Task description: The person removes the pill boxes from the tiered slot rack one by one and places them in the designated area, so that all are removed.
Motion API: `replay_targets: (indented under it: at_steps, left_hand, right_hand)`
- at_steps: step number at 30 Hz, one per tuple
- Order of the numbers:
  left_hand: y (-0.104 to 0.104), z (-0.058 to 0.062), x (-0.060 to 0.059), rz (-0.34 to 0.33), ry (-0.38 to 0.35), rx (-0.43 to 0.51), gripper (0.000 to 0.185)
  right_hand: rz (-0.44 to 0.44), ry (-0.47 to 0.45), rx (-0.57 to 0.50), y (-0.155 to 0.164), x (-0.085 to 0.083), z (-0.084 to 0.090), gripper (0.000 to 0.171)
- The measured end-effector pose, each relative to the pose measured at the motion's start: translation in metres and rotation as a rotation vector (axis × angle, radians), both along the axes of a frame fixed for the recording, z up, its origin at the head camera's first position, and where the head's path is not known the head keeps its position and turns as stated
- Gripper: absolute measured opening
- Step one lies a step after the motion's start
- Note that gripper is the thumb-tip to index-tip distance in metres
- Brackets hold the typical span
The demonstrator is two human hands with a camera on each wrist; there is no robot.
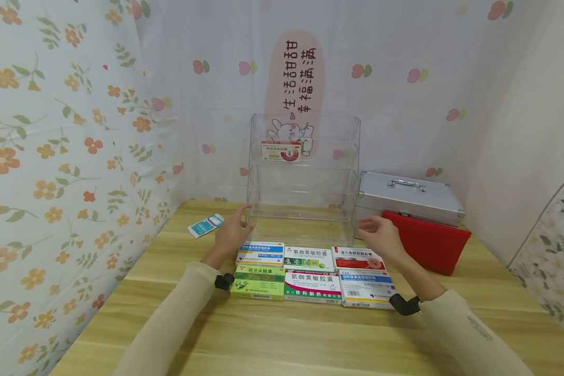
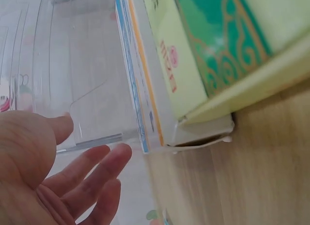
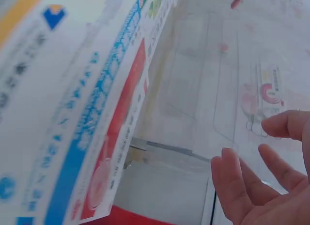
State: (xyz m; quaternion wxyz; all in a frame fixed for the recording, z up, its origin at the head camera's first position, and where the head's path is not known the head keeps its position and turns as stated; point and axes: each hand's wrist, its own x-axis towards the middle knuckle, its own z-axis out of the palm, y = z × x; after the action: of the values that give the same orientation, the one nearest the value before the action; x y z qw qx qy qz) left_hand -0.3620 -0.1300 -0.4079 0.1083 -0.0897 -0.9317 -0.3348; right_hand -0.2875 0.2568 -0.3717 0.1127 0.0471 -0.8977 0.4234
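Clear plastic rack stands upright on the wooden table, back against the wall; one red-and-white box sits on its top shelf. Left hand at the rack's lower left corner, fingers straight and spread, holding nothing; contact with the rack wall cannot be confirmed. Right hand just off the rack's lower right corner, fingers loosely extended, apart from the plastic, holding nothing. Six medicine boxes lie in two rows directly in front of the rack, between the wrists. Right of the rack: silver case, red pouch. Left of the rack: a small teal packet.
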Motion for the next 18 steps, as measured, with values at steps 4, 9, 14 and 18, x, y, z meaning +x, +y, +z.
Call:
replay_targets:
  at_steps: [4,9,14,18]
  left_hand:
    - [0.001,0.000,-0.001,0.019,-0.004,0.002,0.057]
    - [0.002,0.000,-0.001,0.039,0.007,-0.024,0.057]
    - [0.002,0.000,-0.001,0.049,0.018,-0.043,0.056]
    - [0.003,-0.001,-0.001,0.045,0.012,-0.049,0.057]
  right_hand:
    - [-0.027,0.040,0.009,-0.010,-0.010,0.006,0.036]
    - [-0.010,0.115,0.005,-0.020,-0.021,0.015,0.033]
    - [0.019,0.195,-0.043,-0.032,-0.032,0.024,0.029]
    - [0.033,0.226,-0.081,-0.042,-0.039,0.031,0.029]
